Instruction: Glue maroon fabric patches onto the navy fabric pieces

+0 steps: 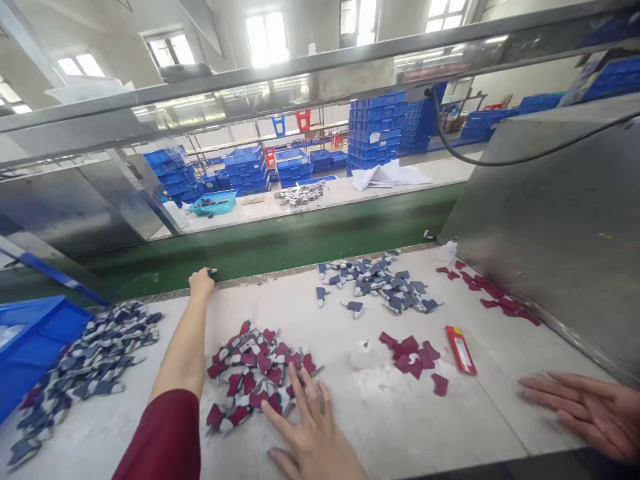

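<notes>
My left hand [201, 283] pinches a small dark piece [213, 272] by the far green belt [280, 240]; my right hand [315, 427] spreads open at the maroon pile's [263, 361] near right edge. I judge this single-piece handling; the next move calls for a steady pinch.

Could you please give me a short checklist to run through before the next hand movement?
1. Left hand has a dark piece: ok, it pokes out of the curled hand beside the green strip; how firm the grip is, cannot tell.
2. Right hand open: ok, fingers spread at the near right edge of the maroon pile.
3. Other person's hand away from that pile: ok, it is at the far right.
4. Maroon pile apart from the left blue pile: ok, a gap lies between.
5. Red packet off the maroon patches: ok, it lies beside them.
6. Pieces underneath the maroon pile: cannot tell, hidden.
</notes>
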